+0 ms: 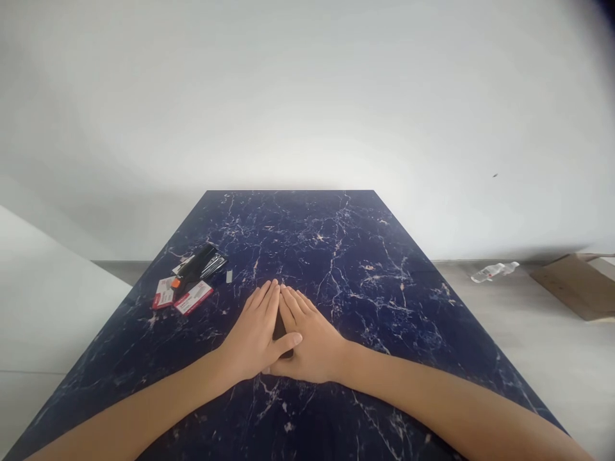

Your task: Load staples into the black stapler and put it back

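My left hand [255, 331] and my right hand [310, 336] lie flat on the blue marbled table [298, 237], fingers stretched out and fingertips nearly meeting. My left thumb crosses over the base of my right thumb. A dark, flat object [280, 330] shows in the gap between the palms; most of it is hidden beneath the hands, so its kind cannot be made out. Neither hand is wrapped around anything.
At the table's left are red-and-white cards [193, 298], a black item with an orange part [176, 282], glossy black packaging [211, 262] and a small pale piece [229, 276]. A clear plastic bottle [494, 272] and a cardboard box [571, 286] are on the floor at right. A white wall [298, 96] stands behind.
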Tool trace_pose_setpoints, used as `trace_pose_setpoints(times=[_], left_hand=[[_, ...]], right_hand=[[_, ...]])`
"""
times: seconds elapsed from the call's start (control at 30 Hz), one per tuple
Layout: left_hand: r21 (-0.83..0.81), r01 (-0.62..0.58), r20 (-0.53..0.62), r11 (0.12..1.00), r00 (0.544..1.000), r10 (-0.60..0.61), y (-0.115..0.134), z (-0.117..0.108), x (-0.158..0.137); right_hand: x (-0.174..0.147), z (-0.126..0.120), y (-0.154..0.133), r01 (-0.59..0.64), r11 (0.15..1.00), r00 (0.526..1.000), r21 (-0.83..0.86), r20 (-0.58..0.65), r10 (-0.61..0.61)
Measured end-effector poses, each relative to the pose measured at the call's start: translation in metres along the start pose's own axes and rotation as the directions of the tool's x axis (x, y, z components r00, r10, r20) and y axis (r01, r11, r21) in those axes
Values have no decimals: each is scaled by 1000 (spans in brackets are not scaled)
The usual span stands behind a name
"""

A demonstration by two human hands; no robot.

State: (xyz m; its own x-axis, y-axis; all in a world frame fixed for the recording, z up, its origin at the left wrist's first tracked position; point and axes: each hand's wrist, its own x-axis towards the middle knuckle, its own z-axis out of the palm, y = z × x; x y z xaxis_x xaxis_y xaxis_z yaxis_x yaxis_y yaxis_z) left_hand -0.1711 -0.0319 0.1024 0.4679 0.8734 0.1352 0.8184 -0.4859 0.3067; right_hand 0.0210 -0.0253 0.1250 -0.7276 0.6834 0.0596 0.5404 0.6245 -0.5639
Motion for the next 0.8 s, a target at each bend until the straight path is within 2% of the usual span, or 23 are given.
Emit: trace_pose_setpoints(times=[0.13, 0.33, 0.57, 0.7, 0.8], left_hand=[[3, 4, 26, 1000, 1000, -4, -1, 0, 0], [-4, -11, -23, 1000, 1000, 11, -3, 3, -1], [10, -4, 1, 1000, 1000, 4, -3, 3, 0], [26, -14, -31, 1000, 999, 15, 1, 4, -2], [100, -60, -99, 993, 993, 70, 2, -5, 3]], right_hand=[[0, -1, 0, -10, 1000, 1000, -12, 21, 10], [1, -1, 0, -11, 1000, 1000, -14, 21, 12], [0, 0, 1, -6, 1000, 1000, -14, 27, 6], [0, -2, 0, -7, 1000, 1000, -15, 19, 7], [-2, -2, 0, 27, 999, 999, -48, 26, -25]])
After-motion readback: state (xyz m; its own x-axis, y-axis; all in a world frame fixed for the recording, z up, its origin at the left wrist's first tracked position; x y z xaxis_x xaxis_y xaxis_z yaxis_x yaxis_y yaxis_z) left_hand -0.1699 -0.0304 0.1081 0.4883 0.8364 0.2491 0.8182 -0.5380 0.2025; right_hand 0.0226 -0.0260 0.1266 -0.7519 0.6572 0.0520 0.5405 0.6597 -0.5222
